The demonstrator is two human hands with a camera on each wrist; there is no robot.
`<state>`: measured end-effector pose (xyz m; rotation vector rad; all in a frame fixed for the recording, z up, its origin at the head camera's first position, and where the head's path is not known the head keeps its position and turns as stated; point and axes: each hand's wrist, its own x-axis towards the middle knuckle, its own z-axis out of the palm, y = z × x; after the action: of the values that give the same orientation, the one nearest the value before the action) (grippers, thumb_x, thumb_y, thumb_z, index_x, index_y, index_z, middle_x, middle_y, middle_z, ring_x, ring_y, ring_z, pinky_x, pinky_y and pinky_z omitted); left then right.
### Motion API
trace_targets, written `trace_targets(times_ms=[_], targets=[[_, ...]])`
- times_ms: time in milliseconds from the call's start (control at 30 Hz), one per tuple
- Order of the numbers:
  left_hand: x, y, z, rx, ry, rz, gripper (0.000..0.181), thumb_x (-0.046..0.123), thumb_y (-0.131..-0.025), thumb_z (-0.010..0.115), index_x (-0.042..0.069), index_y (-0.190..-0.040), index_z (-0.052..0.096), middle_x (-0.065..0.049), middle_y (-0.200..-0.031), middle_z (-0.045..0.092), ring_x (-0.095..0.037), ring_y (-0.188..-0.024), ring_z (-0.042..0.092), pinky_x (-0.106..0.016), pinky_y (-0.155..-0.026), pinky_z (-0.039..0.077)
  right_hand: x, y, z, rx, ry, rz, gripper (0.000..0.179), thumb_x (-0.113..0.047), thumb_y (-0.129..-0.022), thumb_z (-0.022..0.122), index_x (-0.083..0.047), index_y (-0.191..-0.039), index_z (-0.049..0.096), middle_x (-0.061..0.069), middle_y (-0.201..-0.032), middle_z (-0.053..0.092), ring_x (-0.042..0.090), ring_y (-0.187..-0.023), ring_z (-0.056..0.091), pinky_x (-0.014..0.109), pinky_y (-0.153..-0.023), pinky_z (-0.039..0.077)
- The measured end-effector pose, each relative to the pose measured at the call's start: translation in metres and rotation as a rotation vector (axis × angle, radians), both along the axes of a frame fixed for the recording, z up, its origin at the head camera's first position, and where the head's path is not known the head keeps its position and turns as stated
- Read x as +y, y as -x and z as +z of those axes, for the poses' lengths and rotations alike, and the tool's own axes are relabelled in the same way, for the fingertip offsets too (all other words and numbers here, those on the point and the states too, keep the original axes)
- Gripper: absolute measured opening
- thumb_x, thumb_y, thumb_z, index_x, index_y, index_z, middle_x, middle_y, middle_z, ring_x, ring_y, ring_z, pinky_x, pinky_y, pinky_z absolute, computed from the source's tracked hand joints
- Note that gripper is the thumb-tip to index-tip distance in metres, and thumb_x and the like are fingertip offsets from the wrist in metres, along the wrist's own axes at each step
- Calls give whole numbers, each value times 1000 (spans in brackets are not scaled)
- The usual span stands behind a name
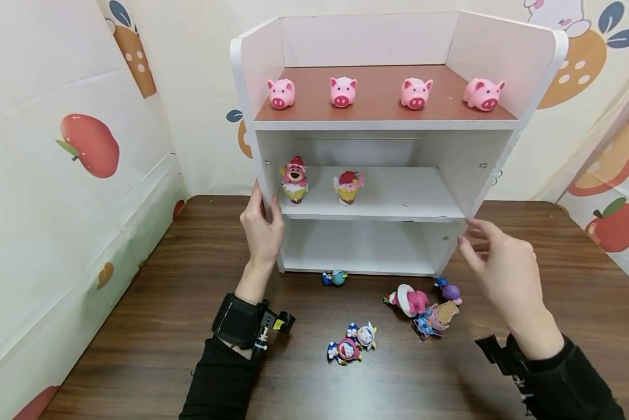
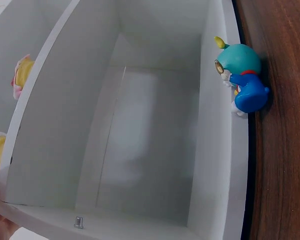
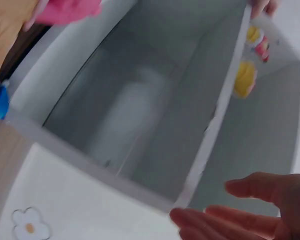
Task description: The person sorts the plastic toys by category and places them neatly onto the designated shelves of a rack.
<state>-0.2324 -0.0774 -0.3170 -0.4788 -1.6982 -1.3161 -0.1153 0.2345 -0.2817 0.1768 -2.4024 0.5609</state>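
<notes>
A white toy shelf stands on the wooden table, with three levels. My left hand holds its left side panel, thumb at the front edge and fingers along the outside. My right hand is at the front right edge, fingertips close to the middle board's corner, thumb spread away from the fingers. A pink bear figurine in a red hat and a pink and yellow figurine with a red top stand on the middle board. The lowest level shows its bare white floor.
Several pink pig figurines line the brown top. A blue and teal figurine lies against the shelf's bottom front edge. Further figurines lie on the table near the right hand, and two small ones lie nearer the front.
</notes>
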Motion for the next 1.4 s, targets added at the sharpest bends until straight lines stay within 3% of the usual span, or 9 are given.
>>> trace_targets(times_ms=[233, 433, 600, 733, 933, 1067, 1233, 1400], targets=[[1, -1, 1, -4, 13, 0, 41, -7, -83, 51, -5, -124, 46, -17, -118, 54, -23, -104, 52, -39, -82, 44, -20, -12, -10, -100, -180, 43, 29, -14, -78, 63, -1, -104, 60, 16, -73, 64, 27, -52, 57, 35, -35, 39], [1, -1, -1, -8, 7, 11, 42, -9, -82, 51, -6, -124, 45, -19, -117, 54, -24, -103, 53, -40, -82, 44, -32, -13, -29, -145, -282, 112, 27, -12, -73, 68, 0, -96, 63, 14, -81, 63, 28, -60, 59, 39, -41, 44], [1, -1, -1, -4, 1, 14, 42, -9, -82, 51, -6, -124, 45, -19, -116, 54, -25, -103, 53, -40, -81, 44, -40, -12, -46, -179, -385, 139, 18, -11, -69, 71, -2, -82, 62, 5, -66, 50, 23, -59, 53, 39, -41, 43], [2, -4, 3, -5, -6, 15, 42, -11, -81, 52, -8, -122, 46, -21, -115, 55, -27, -101, 54, -41, -80, 45, -47, -9, -55, -154, -496, 140, 20, -13, -64, 75, -3, -74, 60, 6, -64, 49, 25, -59, 52, 36, -40, 43], [7, -22, 20, -3, 10, 49, 40, -18, -78, 49, -15, -118, 45, -28, -110, 54, -33, -99, 54, -45, -77, 46, -57, -4, -69, -82, -617, 118, 38, -24, -53, 83, -3, -70, 56, 11, -67, 53, 29, -58, 53, 35, -38, 42], [6, -19, 18, 5, 9, 56, 40, -18, -78, 49, -15, -118, 46, -28, -110, 54, -32, -99, 54, -46, -76, 46, -65, -1, -77, -81, -668, 69, 43, -26, -48, 84, -4, -67, 53, 12, -66, 51, 29, -56, 50, 36, -36, 41], [2, -4, 5, 3, 8, 53, 42, -15, -79, 51, -10, -121, 46, -23, -114, 55, -28, -101, 53, -44, -78, 46, -76, 3, -85, 45, -716, -38, 24, -7, -69, 64, -3, -55, 45, 11, -54, 45, 26, -46, 47, 34, -31, 37], [2, -3, 4, 6, 14, 48, 42, -14, -80, 51, -10, -121, 46, -22, -115, 54, -28, -102, 53, -43, -80, 45, -85, 7, -90, 104, -749, -138, 25, 7, -72, 40, -2, -49, 40, 12, -48, 42, 26, -40, 44, 36, -30, 34]])
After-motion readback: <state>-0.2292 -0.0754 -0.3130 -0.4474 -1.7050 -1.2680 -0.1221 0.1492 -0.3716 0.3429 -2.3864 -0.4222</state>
